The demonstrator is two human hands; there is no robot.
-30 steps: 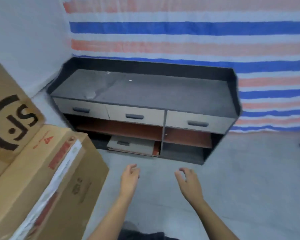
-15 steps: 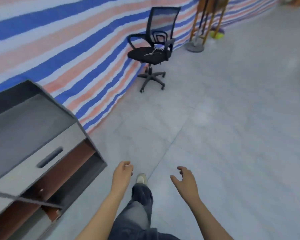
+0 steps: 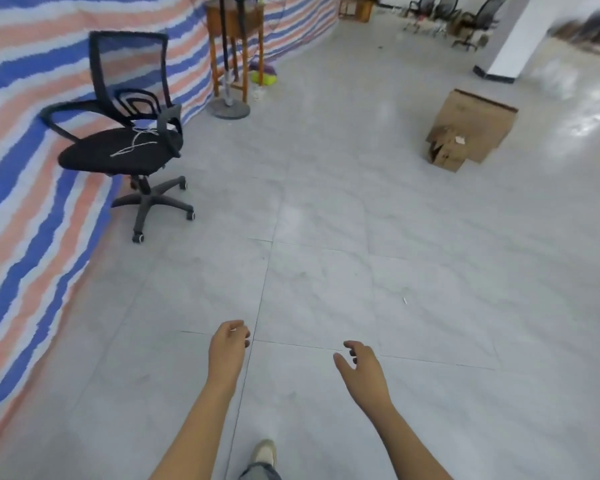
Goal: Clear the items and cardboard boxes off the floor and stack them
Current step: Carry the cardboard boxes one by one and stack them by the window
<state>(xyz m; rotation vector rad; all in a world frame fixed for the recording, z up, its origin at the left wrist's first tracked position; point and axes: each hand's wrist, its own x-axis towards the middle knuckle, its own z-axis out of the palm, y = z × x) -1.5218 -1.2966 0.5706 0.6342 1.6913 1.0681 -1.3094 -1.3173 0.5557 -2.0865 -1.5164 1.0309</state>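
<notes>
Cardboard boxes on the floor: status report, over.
Left hand, right hand empty, loosely curled. Large brown cardboard box, small crumpled cardboard box beside it, far right on grey tiled floor, untouched. Black mesh office chair left, off the path.

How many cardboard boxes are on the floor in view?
2. A large box stands on the floor ahead to the right; a small box sits just in front of its left end. Others may lie out of view.

The tarp point(image 3: 21, 209) is showing blue, salmon and white stripes behind a black chair point(image 3: 118, 154). Brown cardboard boxes point(image 3: 475, 123) are sitting on the pale grey floor point(image 3: 326, 271).
</notes>
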